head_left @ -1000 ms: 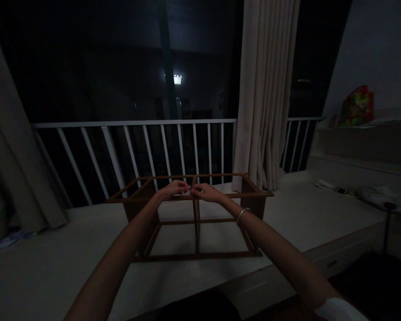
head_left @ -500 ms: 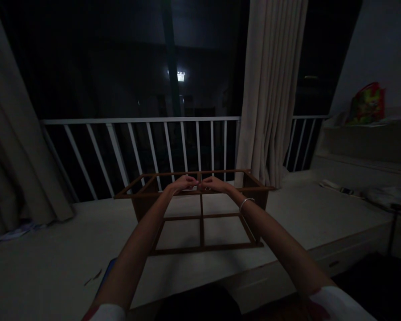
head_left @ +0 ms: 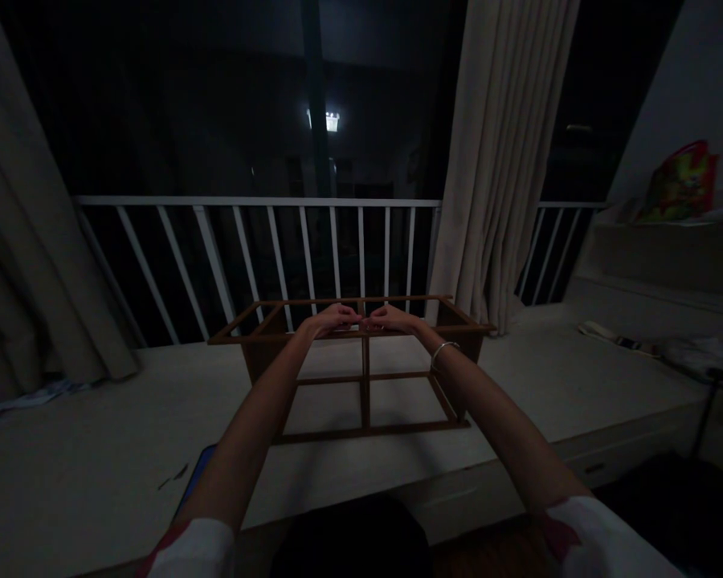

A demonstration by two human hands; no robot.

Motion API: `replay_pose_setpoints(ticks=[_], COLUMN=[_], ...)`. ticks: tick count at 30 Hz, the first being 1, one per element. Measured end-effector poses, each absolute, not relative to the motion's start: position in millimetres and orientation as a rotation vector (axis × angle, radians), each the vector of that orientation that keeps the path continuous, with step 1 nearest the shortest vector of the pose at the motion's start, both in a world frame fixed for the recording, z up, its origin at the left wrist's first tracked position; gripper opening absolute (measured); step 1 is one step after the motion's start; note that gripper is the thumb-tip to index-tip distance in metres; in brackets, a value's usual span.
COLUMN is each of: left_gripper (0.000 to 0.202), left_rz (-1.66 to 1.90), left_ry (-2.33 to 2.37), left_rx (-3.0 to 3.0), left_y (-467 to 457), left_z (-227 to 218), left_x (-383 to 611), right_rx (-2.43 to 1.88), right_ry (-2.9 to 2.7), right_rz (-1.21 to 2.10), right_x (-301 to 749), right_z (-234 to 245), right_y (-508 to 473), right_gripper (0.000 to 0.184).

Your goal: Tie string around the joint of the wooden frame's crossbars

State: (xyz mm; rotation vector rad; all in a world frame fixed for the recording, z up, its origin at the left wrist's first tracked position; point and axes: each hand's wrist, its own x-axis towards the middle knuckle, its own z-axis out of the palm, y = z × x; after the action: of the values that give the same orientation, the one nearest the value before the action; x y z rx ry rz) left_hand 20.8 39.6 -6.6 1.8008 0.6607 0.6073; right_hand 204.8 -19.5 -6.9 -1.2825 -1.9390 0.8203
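Brown wooden frame (head_left: 361, 377) stands on a white ledge (head_left: 120, 425), straight ahead of the person and just in front of a white railing (head_left: 157, 201). It is a long open box made of thin strips, with solid panels at its 2 ends and a strip dividing it down the middle. The left hand (head_left: 331, 320) and right hand (head_left: 393, 319) reach out from bare forearms and sit at the top front strip of the frame, near its centre. The fingers of both hands are curled and held close together, and the fingertips (head_left: 355, 318) of the 2 hands nearly meet above the middle divider. The light is too dim to tell whether they are pinching the strip or something small on it. A thin silver bracelet (head_left: 443, 349) circles the right wrist, and white sleeves with red marks (head_left: 602, 538) are pushed up near the elbows.

Pale curtains (head_left: 506, 152) hang on either side of the dark window behind the railing, and 1 small light (head_left: 331, 120) glows outside. Farther right, a colourful bag (head_left: 680, 183) sits on a higher shelf, and a crumpled cloth (head_left: 704, 357) lies on the ledge.
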Motion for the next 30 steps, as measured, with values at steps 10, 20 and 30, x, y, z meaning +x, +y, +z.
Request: replay_pose_setpoints(ticks=[10, 20, 30], left_gripper=[0.028, 0.025, 0.026], left_rz=[0.551, 0.523, 0.555], left_ry=[0.605, 0.592, 0.598], left_rx=[1.834, 1.815, 1.777], left_y=[47.5, 58.5, 55.4], left_z=[-10.4, -15.1, -14.0], left_x=[17.3, 16.0, 15.9], right_rx=[-1.157, -1.077, -1.011], right_ry=[-1.9, -1.846, -1.791], right_rz=[1.04, 1.225, 1.251], right_x=[205.8, 196.1, 202.6], right_z=[-5.5, -10.2, -12.9], right_y=[-14.1, 4.3, 0.5], right_gripper=[0.031, 0.009, 0.017])
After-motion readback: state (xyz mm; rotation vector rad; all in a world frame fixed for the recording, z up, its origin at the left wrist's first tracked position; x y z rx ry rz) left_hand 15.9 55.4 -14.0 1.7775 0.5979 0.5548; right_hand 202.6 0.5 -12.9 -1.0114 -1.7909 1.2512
